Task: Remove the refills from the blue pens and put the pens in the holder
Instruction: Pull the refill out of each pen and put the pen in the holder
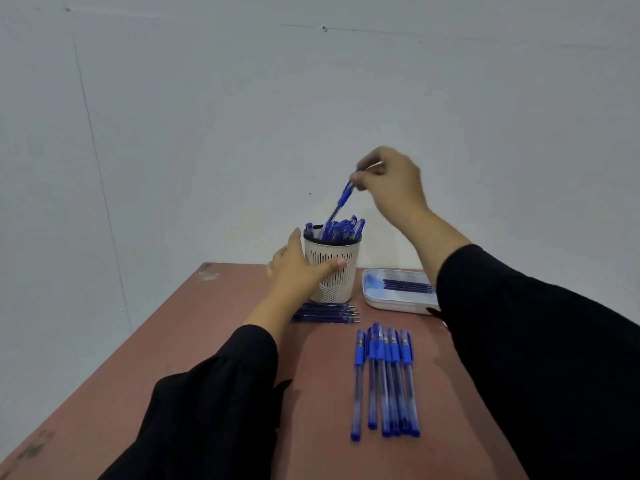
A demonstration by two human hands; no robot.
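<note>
A white perforated holder [341, 282] stands at the far side of the table, full of several blue pens [341, 227]. My left hand [298, 268] grips the holder's left side, thumb across its front. Above the holder, my right hand [389, 180] pinches the top end of a blue pen [341, 202], which slants down with its lower end among the pens in the holder. Several dark blue refills [325, 313] lie in a row on the table just in front of the holder. Several capped blue pens [386, 379] lie side by side nearer to me.
A white tray [391, 303] with a few dark refills in it sits right of the holder, partly hidden by my right sleeve. The reddish-brown table [207, 341] ends against a pale wall, close behind the holder.
</note>
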